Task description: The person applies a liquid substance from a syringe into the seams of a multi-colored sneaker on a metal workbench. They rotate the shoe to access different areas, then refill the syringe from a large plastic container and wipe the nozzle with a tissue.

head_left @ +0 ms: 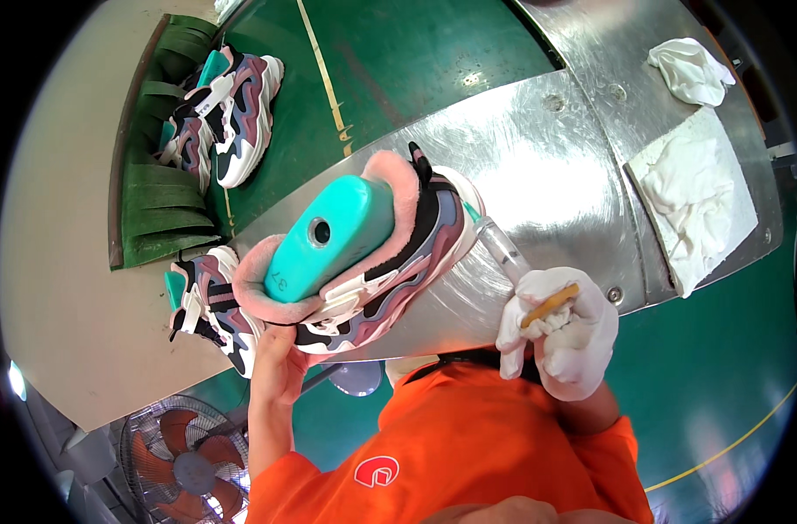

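Note:
My bare left hand (281, 362) grips the heel end of a pink, purple, white and black sneaker (398, 262) mounted on a turquoise shoe last (329, 236). The shoe is held tilted above the steel table (538, 166), its toe pointing right. My right hand (564, 327), in a white glove, is closed around a clear tube-like tool (501, 249) with a yellowish handle, whose tip touches the shoe's toe edge.
White cloths (691, 70) (691, 196) lie on the steel table at the right. Another matching sneaker (208, 306) lies at the left. Two more sneakers (228, 109) sit on a green belt. An orange-bladed fan (185, 458) stands at the lower left.

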Motion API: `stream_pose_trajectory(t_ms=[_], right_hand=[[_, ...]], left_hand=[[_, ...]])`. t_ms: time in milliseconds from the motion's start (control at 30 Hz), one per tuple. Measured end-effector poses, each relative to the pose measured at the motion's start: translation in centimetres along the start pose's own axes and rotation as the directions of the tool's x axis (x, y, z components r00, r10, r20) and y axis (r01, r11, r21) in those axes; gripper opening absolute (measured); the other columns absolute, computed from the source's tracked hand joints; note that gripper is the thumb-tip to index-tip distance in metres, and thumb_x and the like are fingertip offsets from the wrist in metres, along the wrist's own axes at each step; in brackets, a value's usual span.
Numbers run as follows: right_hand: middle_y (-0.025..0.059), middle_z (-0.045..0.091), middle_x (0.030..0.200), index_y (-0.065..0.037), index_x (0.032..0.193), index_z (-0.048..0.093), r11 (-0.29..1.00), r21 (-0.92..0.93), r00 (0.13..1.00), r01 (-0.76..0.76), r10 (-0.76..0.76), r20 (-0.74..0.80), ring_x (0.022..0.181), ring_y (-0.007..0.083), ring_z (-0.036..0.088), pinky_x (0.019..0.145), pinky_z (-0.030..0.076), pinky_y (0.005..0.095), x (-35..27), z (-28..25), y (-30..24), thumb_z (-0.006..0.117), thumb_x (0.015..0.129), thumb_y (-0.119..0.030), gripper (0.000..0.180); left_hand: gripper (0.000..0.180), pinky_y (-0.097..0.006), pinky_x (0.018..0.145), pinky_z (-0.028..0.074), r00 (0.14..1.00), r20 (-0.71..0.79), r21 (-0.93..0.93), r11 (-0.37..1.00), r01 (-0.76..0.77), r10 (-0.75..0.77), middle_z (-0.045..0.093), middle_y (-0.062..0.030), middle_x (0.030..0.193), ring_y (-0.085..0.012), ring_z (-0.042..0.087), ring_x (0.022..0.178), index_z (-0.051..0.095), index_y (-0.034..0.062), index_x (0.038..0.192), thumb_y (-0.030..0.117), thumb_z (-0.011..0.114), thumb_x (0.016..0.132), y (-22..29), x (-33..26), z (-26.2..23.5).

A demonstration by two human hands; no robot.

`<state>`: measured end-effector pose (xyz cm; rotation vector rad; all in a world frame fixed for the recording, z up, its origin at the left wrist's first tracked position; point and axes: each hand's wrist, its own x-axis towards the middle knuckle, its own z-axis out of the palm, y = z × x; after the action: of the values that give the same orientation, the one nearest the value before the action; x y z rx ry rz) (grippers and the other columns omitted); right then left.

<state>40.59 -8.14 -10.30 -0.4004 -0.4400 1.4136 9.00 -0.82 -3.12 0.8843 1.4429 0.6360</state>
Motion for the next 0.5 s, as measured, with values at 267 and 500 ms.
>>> stream_pose_trajectory(t_ms=[267,500], right_hand=[[0.0162,0.063,0.082,0.007,0.114,0.053,0.988,-0.082,0.985,-0.127,0.116,-0.124,0.063,0.0151,0.06,0.056,0.051,0.0255,0.0,1.7,-1.3,0.061,0.07,0.015,0.045],[0.0121,0.062,0.079,0.007,0.114,0.053,0.967,-0.122,0.949,-0.224,0.188,-0.253,0.058,0.0125,0.06,0.052,0.05,0.0236,0.1,4.3,-2.4,0.062,0.076,0.01,0.039]], left_hand=[[0.056,-0.041,0.086,0.057,0.986,0.112,-0.033,0.991,0.131,-0.127,0.06,-0.0179,0.119,-0.0285,0.064,0.105,0.047,-0.0088,0.126,0.039,0.049,0.097,-0.2,-2.0,0.8],[0.064,-0.044,0.086,0.057,0.935,0.246,-0.131,0.947,0.293,-0.255,0.058,-0.0196,0.12,-0.0304,0.064,0.104,0.042,-0.0111,0.127,0.035,0.064,0.089,-1.6,-4.0,1.4]])
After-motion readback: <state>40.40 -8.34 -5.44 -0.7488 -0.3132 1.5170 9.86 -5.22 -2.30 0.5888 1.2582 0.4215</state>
